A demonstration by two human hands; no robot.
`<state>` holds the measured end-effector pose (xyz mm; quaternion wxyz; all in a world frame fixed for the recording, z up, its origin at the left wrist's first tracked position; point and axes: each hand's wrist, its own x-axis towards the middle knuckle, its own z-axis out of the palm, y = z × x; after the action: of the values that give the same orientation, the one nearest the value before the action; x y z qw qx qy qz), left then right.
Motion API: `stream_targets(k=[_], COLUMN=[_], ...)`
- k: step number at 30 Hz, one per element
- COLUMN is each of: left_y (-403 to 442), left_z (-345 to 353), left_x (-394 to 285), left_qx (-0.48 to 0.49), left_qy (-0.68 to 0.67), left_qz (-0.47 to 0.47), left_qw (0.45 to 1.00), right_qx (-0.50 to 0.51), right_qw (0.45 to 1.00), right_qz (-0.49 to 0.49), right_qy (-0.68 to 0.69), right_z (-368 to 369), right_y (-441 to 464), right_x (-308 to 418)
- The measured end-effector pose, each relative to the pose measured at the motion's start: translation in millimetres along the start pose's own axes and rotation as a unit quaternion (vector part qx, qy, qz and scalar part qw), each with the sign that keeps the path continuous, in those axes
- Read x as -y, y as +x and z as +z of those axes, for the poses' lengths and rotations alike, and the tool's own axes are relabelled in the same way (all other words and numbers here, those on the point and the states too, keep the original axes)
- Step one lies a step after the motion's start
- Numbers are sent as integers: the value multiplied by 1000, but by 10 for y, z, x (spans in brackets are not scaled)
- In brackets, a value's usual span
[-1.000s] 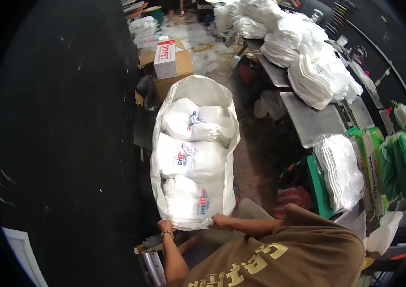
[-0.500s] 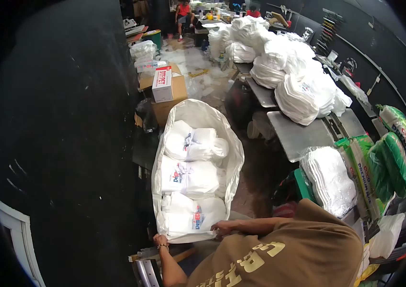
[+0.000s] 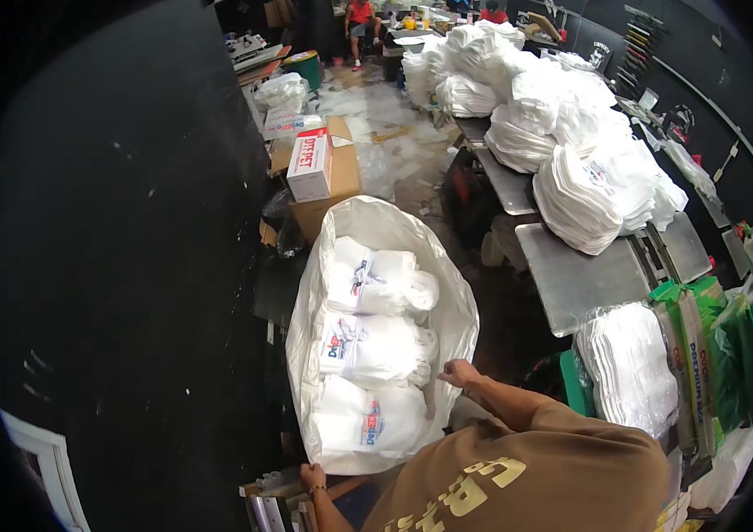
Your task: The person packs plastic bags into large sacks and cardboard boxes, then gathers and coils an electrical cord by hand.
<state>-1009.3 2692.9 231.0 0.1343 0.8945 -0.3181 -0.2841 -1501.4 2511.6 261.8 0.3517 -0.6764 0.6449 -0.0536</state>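
Observation:
A large white woven sack (image 3: 305,257) lies with its mouth spread wide. Inside are three bundles in a row: a far white bundle (image 3: 390,282), a middle bundle (image 3: 385,348) and a near bundle (image 3: 341,417), each of folded white cloth with blue and red print. At the sack's near left corner, my left hand (image 3: 313,477) is closed on the rim. My right hand (image 3: 460,374) is closed at the right rim, beside the middle bundle; its fingertips are partly hidden.
To the right, metal platens (image 3: 576,275) carry a high heap of white cloth (image 3: 563,115). Nearer are a plastic-wrapped stack (image 3: 627,368) and green rice bags (image 3: 691,346). Beyond the sack stands a cardboard box (image 3: 345,168) with a white box (image 3: 310,167). A person (image 3: 360,27) sits far back.
My right hand has moved from the sack's near edge forward along its right rim. My left hand stays at the near left corner. The camera view has shifted, and the sack's mouth looks wider.

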Motion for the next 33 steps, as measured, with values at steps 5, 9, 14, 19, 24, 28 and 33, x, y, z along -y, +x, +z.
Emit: stream_targets(k=[5,9,14,19,24,28,33], left_y=[67,-378,-755,-499,-60,134,489], left_z=[441,610,792,889,889,939,1230], left_x=[394,-201,-1639,-3227,-3910,-3934,-4010], left_qx=[-64,-79,203,265,268,278,409], left_qy=[94,126,-172,-100,-97,-65,197], left_qz=[-139,-262,-157,-54,-13,-56,-112], left_qw=[984,954,951,958,958,957,884], right_qx=[-218,-190,-40,-49,294,5,-232], right_qw=[964,928,930,936,907,956,919], right_qz=[139,291,248,108,-38,-21,-27], right_qy=[-65,130,267,331,299,292,318], right_z=[-782,-1111,-763,-540,-1513,-2321,-3720], right_y=[537,1351,2262,2742,2623,2304,1732], right_x=[-271,-901,-1235,-856,-877,-1420,-1379])
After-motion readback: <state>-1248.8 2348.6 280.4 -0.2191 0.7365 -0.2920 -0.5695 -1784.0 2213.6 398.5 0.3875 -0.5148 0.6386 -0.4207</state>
